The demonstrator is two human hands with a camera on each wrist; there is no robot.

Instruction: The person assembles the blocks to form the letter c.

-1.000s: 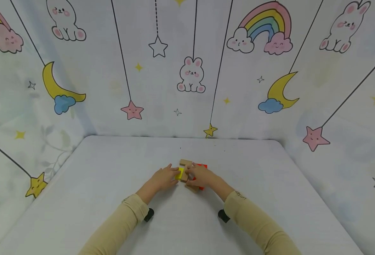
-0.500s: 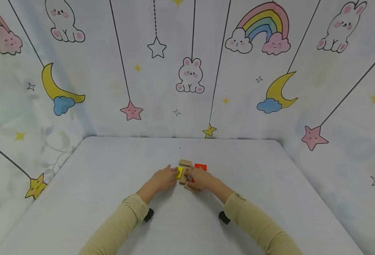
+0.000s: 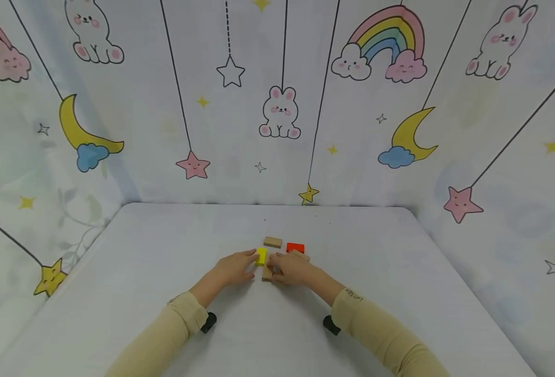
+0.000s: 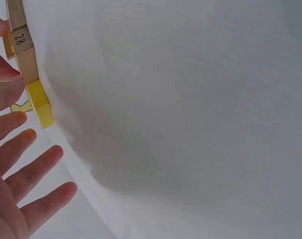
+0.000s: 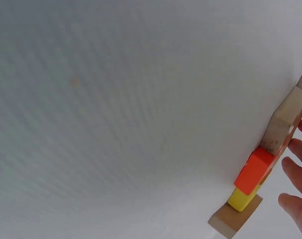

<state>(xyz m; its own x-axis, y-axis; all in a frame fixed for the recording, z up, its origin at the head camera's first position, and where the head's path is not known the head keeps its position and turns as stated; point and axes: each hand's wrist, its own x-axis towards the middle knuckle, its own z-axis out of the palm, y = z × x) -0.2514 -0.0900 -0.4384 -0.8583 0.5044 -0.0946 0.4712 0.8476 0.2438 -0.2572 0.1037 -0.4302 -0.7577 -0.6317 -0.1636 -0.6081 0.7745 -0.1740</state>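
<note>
Slid nearer, a wooden oblong [image 3: 267, 274] seems clamped in right grip [image 3: 293, 268], left grip [image 3: 232, 268] splayed.

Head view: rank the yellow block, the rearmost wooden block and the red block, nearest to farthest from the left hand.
1. Yellow block: just right of the left hand.
2. Rearmost wooden block: beyond the yellow block and slightly to its right.
3. Red block: farthest right of the three, just beyond the right hand.
</note>
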